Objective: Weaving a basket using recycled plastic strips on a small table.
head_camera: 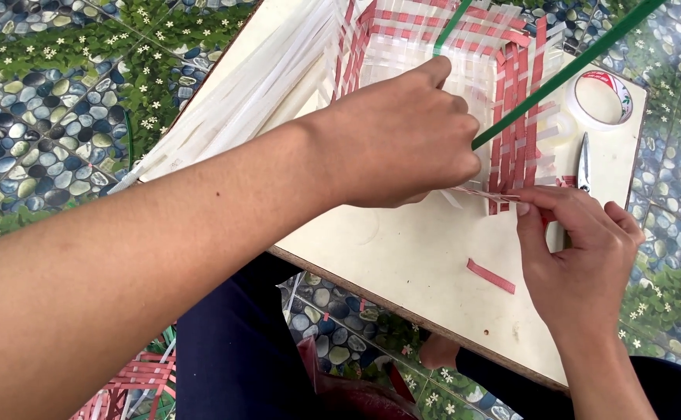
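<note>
You look steeply down from your head, close over the surface [403, 257]. Its far edge is cut off. Only this one view exists.

Left hand [403, 136] fisted, knuckles up; right hand [577, 253] fingers pinched.

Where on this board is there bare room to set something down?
Free: the near board between the left hand, the right hand and a loose red strip. Crowded: the far side, with the woven basket, tape roll and scissors.
</note>
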